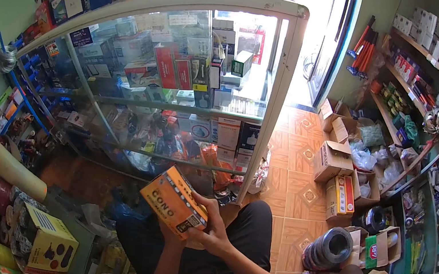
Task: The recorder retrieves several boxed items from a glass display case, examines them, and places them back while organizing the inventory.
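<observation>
An orange and black cardboard box (175, 206) with printed lettering is held tilted above my lap. My right hand (213, 227) grips its right end, thumb on the near side and fingers over the upper edge. Beneath the box, my left hand (173, 236) supports it from below; its fingers are mostly hidden behind the carton. The box looks closed from here. My knee in dark trousers (254, 230) shows just right of the box. Beyond my hands stands a glass display cabinet (278, 86) with a pale frame, full of boxed goods.
Open cardboard cartons (333, 162) line the tiled floor (295, 193) at right. Near them stands a black coil roll (329, 247). Stocked wall shelves (429, 54) run along the right side. A yellow carton (53, 246) holds wrapped rolls at lower left. A doorway (311, 43) is bright behind.
</observation>
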Action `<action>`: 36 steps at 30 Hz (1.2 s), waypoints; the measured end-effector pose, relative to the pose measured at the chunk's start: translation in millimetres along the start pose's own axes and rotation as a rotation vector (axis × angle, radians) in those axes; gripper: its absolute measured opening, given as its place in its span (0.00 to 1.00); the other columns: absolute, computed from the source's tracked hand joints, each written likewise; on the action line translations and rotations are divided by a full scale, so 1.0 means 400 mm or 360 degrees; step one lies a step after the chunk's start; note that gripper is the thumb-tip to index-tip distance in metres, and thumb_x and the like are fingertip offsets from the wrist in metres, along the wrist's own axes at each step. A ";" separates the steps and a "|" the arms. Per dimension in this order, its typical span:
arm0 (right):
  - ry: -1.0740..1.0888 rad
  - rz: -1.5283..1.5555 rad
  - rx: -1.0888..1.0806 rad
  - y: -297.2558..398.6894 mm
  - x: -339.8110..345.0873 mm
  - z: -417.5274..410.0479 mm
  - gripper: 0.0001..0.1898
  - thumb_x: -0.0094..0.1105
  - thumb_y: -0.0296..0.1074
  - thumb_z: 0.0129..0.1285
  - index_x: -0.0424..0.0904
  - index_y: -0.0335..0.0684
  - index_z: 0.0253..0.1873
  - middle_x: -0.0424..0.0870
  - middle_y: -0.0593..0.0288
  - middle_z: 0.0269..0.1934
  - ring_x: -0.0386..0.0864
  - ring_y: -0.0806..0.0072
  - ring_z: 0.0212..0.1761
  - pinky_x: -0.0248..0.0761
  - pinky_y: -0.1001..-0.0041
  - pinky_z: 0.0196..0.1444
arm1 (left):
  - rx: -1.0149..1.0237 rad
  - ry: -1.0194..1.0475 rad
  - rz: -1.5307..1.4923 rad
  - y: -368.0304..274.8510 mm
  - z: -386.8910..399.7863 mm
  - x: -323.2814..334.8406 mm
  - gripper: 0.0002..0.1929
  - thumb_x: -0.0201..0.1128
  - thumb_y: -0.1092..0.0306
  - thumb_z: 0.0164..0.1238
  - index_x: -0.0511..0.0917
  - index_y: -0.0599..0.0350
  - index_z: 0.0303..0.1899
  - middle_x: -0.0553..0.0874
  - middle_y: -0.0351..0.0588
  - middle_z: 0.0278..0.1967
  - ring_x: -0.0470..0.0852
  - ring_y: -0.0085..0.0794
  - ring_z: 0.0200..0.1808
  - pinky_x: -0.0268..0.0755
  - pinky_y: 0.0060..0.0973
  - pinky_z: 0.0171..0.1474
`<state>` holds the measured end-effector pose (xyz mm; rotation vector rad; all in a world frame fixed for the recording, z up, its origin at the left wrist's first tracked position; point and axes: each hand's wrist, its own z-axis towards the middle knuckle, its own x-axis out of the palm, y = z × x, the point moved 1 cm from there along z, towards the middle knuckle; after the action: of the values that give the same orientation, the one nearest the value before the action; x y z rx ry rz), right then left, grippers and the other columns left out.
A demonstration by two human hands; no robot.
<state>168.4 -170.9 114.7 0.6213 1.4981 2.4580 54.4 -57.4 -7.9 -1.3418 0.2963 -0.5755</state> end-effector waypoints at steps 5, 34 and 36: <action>0.0001 -0.0220 -0.0045 0.003 -0.009 0.006 0.47 0.81 0.57 0.59 0.75 0.39 0.79 0.69 0.57 0.62 0.65 0.64 0.70 0.58 0.61 0.77 | -0.0036 0.0208 0.0085 0.204 -0.018 0.002 0.41 0.53 0.35 0.87 0.56 0.59 0.83 0.70 0.55 0.75 0.76 0.41 0.75 0.70 0.40 0.78; -0.0207 -0.0488 -0.0181 0.058 -0.050 0.079 0.23 0.65 0.25 0.75 0.77 0.31 0.72 0.79 0.46 0.71 0.77 0.54 0.75 0.69 0.60 0.78 | -0.0526 0.0106 -0.1796 -0.154 -0.024 -0.059 0.22 0.56 0.53 0.89 0.79 0.60 0.68 0.91 0.52 0.58 0.94 0.36 0.54 0.93 0.38 0.53; 0.0363 -0.1233 -0.0169 0.060 0.028 0.030 0.33 0.61 0.31 0.78 0.64 0.33 0.83 0.66 0.42 0.83 0.60 0.43 0.87 0.51 0.52 0.88 | -0.0499 0.0117 -0.1767 -0.166 -0.011 -0.060 0.23 0.56 0.52 0.89 0.78 0.61 0.68 0.91 0.52 0.58 0.94 0.36 0.54 0.93 0.39 0.52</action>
<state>165.1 -168.5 143.5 -0.2452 1.3213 2.0004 17.9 -55.5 52.4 -1.7390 -0.3650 -1.5456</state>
